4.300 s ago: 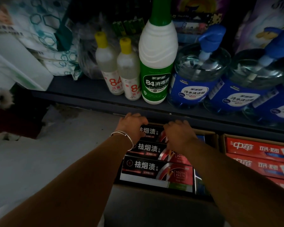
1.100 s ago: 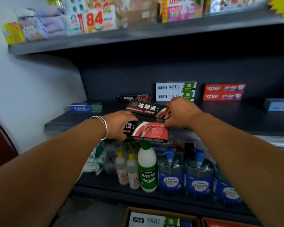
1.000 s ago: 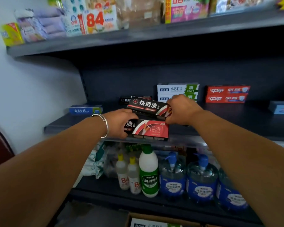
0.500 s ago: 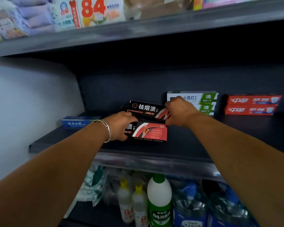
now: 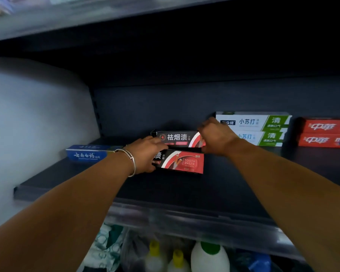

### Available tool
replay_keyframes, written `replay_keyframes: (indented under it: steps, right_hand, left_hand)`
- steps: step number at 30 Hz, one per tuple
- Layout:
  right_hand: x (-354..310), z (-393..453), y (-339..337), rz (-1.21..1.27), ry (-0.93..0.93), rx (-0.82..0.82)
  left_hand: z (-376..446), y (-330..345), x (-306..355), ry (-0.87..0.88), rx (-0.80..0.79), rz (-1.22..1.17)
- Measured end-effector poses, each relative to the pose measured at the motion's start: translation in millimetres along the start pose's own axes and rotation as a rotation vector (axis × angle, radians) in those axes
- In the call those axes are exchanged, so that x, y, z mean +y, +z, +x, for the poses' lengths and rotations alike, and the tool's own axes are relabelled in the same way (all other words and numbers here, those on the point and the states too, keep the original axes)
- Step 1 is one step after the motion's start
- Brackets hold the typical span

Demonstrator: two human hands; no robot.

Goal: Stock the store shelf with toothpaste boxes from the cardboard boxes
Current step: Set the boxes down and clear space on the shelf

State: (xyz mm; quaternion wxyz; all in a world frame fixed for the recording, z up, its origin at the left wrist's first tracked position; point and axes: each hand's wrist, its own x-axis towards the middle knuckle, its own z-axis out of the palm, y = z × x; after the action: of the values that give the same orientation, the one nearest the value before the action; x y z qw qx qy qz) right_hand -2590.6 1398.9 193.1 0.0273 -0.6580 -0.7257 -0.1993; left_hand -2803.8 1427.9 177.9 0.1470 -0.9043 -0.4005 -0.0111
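Observation:
Two black-and-red toothpaste boxes are over the dark middle shelf [image 5: 71, 185]. My left hand [image 5: 145, 154], with a silver bangle on the wrist, grips the left end of the nearer box [image 5: 182, 162], which sits low on the shelf. My right hand [image 5: 214, 135] grips the right end of the farther box [image 5: 177, 138], held a little higher and deeper in. Whether another black box lies behind them is hidden. No cardboard box is in view.
A blue toothpaste box [image 5: 86, 154] lies at the left. Two stacked white-and-green boxes [image 5: 263, 128] and two stacked red boxes [image 5: 326, 133] stand at the back right. Bottles [image 5: 208, 258] stand on the shelf below. Another shelf [image 5: 67, 18] hangs overhead.
Both hands carried the two black-and-red boxes up from the carton on the floor and deeper onto the middle shelf. The view has closed in on that shelf.

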Motion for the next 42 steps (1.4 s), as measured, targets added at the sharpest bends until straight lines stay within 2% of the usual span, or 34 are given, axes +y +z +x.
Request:
replay_keyframes:
  steps: [14,31,37,42]
  right_hand:
    - [-11.0,62.5,36.2,-0.053,-0.063,-0.030]
    - [-10.0,75.2,55.7,-0.040,-0.157,-0.002]
    - [3.0,67.8,60.6,0.023,-0.082,-0.040]
    - [-0.2,71.4,60.3,0.015,-0.086,0.015]
  left_hand:
    - [17.2,24.9,-26.4,0.010,0.037,-0.077]
    - [19.4,29.3,-31.8,0.008,0.045,-0.053]
    - [18.2,27.2,-28.7,0.003,0.038,-0.043]
    - [20.4,28.8,-27.2,0.005,0.056,-0.016]
